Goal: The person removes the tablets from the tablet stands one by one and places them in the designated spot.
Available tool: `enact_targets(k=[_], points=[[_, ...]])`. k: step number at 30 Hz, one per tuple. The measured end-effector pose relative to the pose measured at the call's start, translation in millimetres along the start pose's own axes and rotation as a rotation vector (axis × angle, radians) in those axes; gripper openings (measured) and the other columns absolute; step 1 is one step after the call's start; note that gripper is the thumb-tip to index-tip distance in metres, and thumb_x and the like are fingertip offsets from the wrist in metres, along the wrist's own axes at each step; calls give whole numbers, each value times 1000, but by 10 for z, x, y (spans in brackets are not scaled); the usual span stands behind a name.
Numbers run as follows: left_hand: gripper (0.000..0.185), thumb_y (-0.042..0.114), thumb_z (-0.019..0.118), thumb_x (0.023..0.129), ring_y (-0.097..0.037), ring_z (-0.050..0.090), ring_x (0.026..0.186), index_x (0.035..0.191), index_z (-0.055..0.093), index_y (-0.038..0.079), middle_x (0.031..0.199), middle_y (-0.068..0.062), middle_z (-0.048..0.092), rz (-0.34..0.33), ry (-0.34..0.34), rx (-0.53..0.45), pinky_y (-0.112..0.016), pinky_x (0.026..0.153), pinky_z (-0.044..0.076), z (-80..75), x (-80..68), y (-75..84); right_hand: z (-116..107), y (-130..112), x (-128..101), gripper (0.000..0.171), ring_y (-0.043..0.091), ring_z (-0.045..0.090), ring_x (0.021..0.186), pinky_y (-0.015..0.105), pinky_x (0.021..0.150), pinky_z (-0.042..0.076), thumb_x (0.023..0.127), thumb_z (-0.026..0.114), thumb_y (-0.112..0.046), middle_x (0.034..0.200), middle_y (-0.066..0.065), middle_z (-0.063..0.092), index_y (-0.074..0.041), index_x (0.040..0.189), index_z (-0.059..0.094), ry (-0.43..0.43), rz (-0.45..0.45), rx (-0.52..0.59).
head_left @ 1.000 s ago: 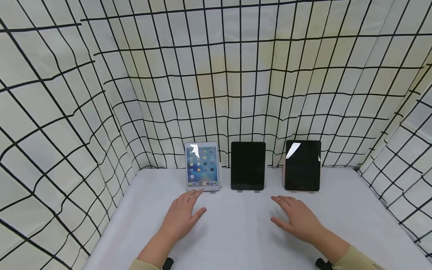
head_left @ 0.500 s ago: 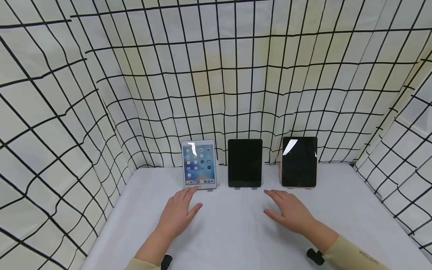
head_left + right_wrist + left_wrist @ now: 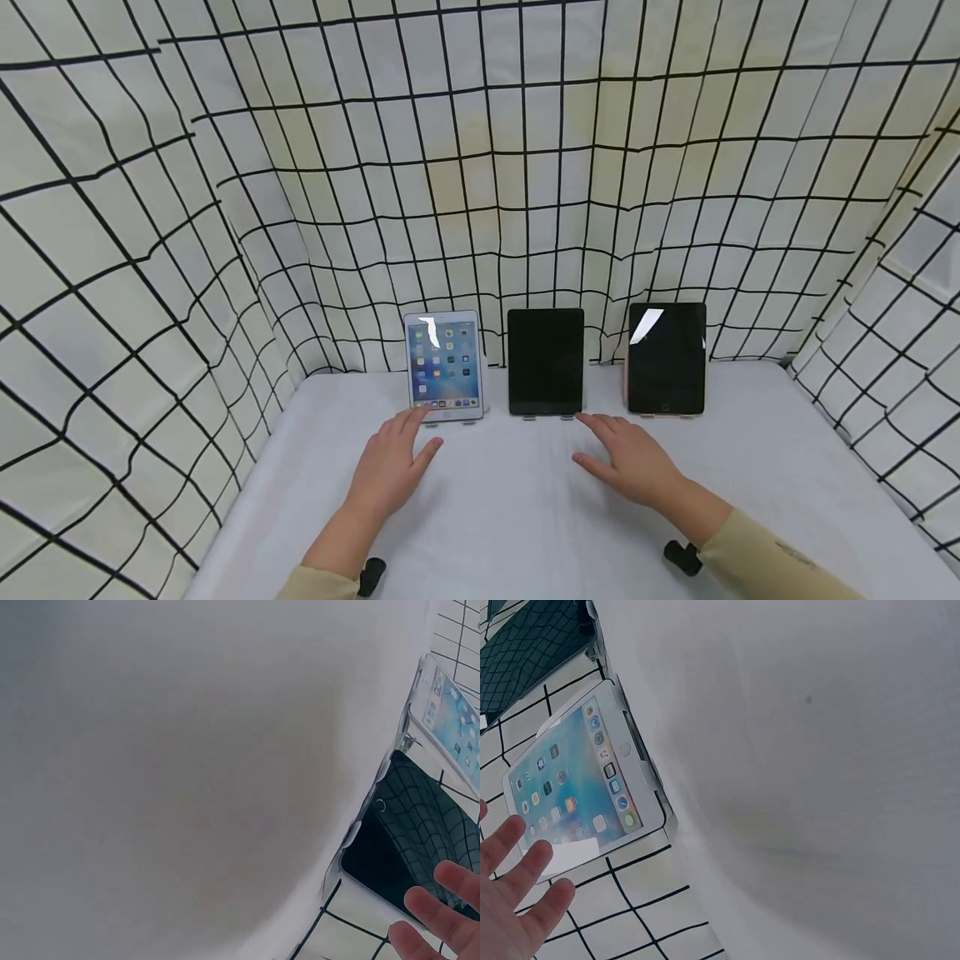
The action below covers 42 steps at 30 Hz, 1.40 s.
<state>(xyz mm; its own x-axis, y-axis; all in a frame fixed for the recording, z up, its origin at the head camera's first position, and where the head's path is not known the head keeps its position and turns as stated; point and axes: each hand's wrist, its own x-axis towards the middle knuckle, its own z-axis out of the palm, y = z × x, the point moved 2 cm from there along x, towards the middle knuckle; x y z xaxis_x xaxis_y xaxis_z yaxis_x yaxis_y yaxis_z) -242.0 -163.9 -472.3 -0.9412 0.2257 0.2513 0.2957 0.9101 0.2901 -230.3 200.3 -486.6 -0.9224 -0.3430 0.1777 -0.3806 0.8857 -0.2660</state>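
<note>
Three tablets stand upright along the back of a white table (image 3: 525, 517). The left one, a white tablet (image 3: 444, 365) (image 3: 577, 791), has its screen lit with app icons. The middle tablet (image 3: 546, 361) (image 3: 420, 832) and the right tablet (image 3: 666, 358) are dark. My left hand (image 3: 393, 462) (image 3: 514, 900) hovers flat over the table with fingers straight, its fingertips just below the lit tablet's bottom edge. My right hand (image 3: 626, 458) (image 3: 442, 915) is flat too, fingers pointing at the foot of the middle tablet. Neither hand holds anything.
Cream cloth with a black grid (image 3: 480, 167) walls in the table at the back and both sides. Small stands (image 3: 528, 417) prop the tablets. Black wrist-camera mounts (image 3: 678, 557) show near both sleeves. Bare table lies in front of the hands.
Both hands have slid forward and slightly left toward the tablets; the left fingertips now reach the lit tablet's base and the right fingertips near the middle tablet's base.
</note>
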Motion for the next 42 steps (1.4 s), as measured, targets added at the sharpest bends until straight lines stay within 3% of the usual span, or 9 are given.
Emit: enact_targets(k=[8, 15, 25, 32, 42], points=[[66, 56, 43, 101, -36, 45, 132, 151, 39, 14, 144, -16, 48, -38, 12, -16, -55, 107, 37, -32, 66, -48, 22, -56, 94, 69, 32, 51, 130, 55, 106, 39, 94, 59, -56, 141, 10, 55, -18, 149, 44, -10, 40, 23], [63, 51, 45, 102, -36, 45, 132, 152, 38, 14, 145, -17, 47, -59, 15, -38, -56, 106, 37, -33, 106, -130, 36, -107, 156, 72, 31, 50, 130, 54, 106, 40, 96, 45, -66, 143, 9, 53, -19, 150, 44, -5, 41, 32], [62, 48, 44, 104, -39, 42, 134, 153, 36, 11, 147, -19, 44, -91, 10, -72, -57, 108, 35, -58, 168, -212, 66, -219, 291, 68, 32, 45, 136, 53, 108, 37, 98, 46, -61, 149, 8, 47, -20, 152, 40, -65, 83, 66], [63, 48, 42, 104, -40, 40, 136, 153, 34, 10, 149, -19, 42, -129, -3, -106, -58, 108, 34, -36, 211, -268, 95, -255, 360, 62, 29, 46, 135, 50, 109, 37, 101, 46, -55, 149, 7, 48, -20, 151, 41, -42, 74, 83], [75, 64, 26, 101, -40, 39, 137, 154, 33, 10, 150, -19, 41, -169, -12, -132, -57, 109, 34, -35, 254, -338, 126, -322, 489, 61, 32, 42, 139, 52, 109, 37, 101, 47, -53, 151, 8, 45, -20, 152, 40, -40, 110, 125]])
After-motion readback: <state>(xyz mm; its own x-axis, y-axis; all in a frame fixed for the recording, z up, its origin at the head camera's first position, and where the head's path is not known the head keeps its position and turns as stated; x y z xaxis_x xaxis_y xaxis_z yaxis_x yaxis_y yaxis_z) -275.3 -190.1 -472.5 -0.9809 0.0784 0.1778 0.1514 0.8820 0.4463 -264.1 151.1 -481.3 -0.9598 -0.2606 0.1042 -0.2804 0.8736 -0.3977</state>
